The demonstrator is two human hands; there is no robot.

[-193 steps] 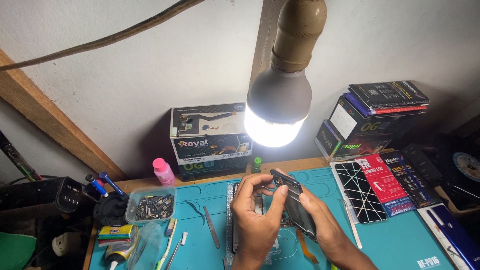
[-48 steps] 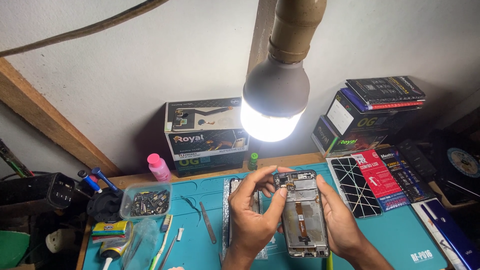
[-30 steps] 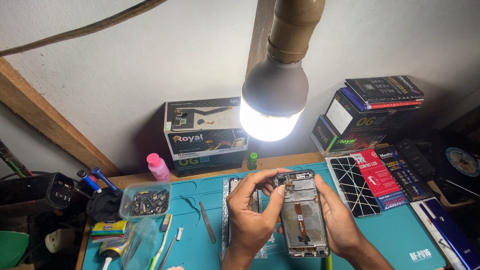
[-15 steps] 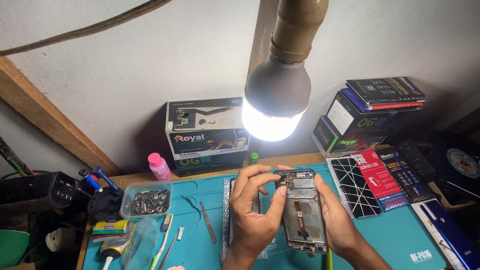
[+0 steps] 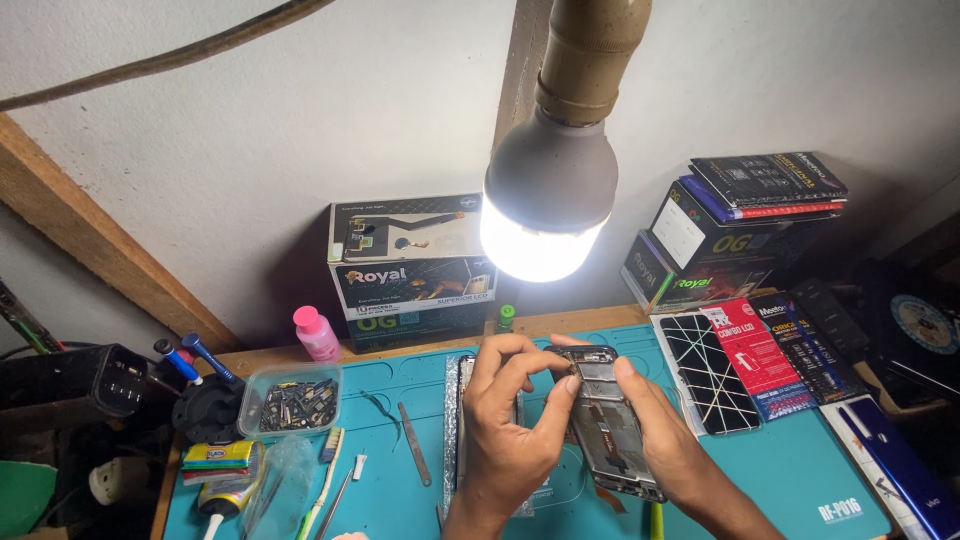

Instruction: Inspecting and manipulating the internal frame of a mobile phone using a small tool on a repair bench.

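An opened phone (image 5: 612, 425) with its back cover off is held upright above a teal work mat (image 5: 800, 480), its inner frame and parts showing. My right hand (image 5: 668, 455) grips it along the right edge and from beneath. My left hand (image 5: 510, 420) pinches at the phone's top left corner with thumb and forefinger closed on it; whether a small part sits between them cannot be told. A second flat phone part (image 5: 458, 410) lies on the mat under my left hand, mostly hidden.
A lit bulb (image 5: 548, 205) hangs low just above the hands. Stacked boxes (image 5: 412, 268) stand at the wall. A clear tub of small parts (image 5: 291, 400), pink bottle (image 5: 316, 333), tweezers (image 5: 414, 457) and brushes lie left. Packaged screens (image 5: 755, 355) and a blue phone (image 5: 900, 470) lie right.
The phone turned from tilted to upright with its inside facing me. My left hand's fingers moved up to its top left corner.
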